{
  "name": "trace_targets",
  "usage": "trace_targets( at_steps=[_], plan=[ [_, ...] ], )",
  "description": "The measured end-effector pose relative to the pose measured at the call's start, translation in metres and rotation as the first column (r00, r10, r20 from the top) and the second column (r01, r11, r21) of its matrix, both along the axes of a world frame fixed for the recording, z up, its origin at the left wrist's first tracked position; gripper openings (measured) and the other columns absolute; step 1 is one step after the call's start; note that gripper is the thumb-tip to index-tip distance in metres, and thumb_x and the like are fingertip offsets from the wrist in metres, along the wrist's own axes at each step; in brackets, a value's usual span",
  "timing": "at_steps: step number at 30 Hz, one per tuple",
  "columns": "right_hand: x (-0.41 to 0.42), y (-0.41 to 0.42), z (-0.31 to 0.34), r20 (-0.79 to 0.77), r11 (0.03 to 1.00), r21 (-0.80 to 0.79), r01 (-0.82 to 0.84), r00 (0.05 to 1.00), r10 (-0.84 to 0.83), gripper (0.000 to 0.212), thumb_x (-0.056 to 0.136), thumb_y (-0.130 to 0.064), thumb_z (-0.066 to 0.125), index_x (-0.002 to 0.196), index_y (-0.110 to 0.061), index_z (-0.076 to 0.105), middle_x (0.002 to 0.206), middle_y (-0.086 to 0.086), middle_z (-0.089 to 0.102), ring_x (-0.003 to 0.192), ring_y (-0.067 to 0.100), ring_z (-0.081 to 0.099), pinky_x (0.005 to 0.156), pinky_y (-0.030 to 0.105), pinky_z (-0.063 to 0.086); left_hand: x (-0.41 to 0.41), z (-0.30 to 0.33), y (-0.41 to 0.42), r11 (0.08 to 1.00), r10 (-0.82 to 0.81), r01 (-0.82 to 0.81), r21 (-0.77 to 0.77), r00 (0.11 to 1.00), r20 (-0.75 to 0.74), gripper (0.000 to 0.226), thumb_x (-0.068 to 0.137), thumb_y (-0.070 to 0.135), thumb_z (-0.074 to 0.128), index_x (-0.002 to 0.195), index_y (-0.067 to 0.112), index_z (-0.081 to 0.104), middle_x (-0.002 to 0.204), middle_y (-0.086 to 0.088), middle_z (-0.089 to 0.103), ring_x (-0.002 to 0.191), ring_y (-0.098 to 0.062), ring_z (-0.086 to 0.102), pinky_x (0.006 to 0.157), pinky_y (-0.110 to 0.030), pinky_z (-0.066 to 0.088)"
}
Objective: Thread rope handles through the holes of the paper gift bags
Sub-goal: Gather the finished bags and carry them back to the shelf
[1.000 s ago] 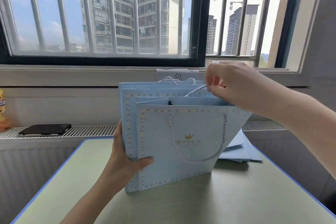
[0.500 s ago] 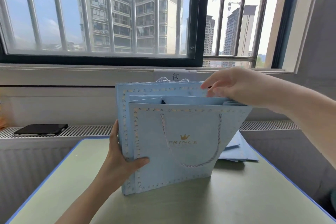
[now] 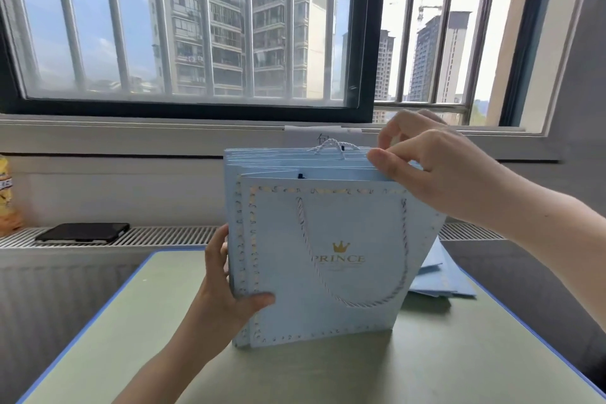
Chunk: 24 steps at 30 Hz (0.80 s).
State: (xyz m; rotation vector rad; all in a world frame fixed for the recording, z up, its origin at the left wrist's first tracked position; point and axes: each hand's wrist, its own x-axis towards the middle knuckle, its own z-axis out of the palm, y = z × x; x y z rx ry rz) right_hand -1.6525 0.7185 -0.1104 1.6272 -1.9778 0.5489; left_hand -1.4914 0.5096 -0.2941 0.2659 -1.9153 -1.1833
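Several light blue paper gift bags (image 3: 328,311) stand upright in a bundle on the green table (image 3: 426,371). The front bag shows a gold crown, the word PRINCE and a white rope handle (image 3: 357,303) hanging down its face. My left hand (image 3: 226,292) grips the bundle's lower left edge, thumb on the front. My right hand (image 3: 423,167) is at the top right corner, with thumb and fingers on the upper edges of the bags. A second rope handle (image 3: 331,146) loops up above the rear bags.
More flat blue bags (image 3: 439,282) lie on the table behind the bundle to the right. A black phone (image 3: 83,232) rests on the radiator grille by the window. A yellow packet (image 3: 8,203) stands at the far left.
The view has closed in on the bags. My right hand shifted slightly right along the top edges, and the rear rope handle now shows above the bags. The left hand keeps its grip.
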Motion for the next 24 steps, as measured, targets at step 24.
trace_targets(
  at_steps=[24],
  plan=[
    [0.026, -0.020, 0.024, 0.242, 0.985, 0.171, -0.001, 0.969, -0.041, 0.011, 0.086, -0.036, 0.061, 0.079, -0.030, 0.066, 0.071, -0.010, 0.062, 0.064, 0.011, 0.057, 0.059, 0.024, 0.045, -0.004, -0.007, -0.006, 0.999, -0.024, 0.027, -0.020, 0.991, 0.129, 0.118, 0.042, 0.043, 0.084, 0.134, 0.053, 0.012, 0.134, 0.009, 0.038, 0.126, -0.012, 0.042, 0.092, -0.041, 0.052]
  ],
)
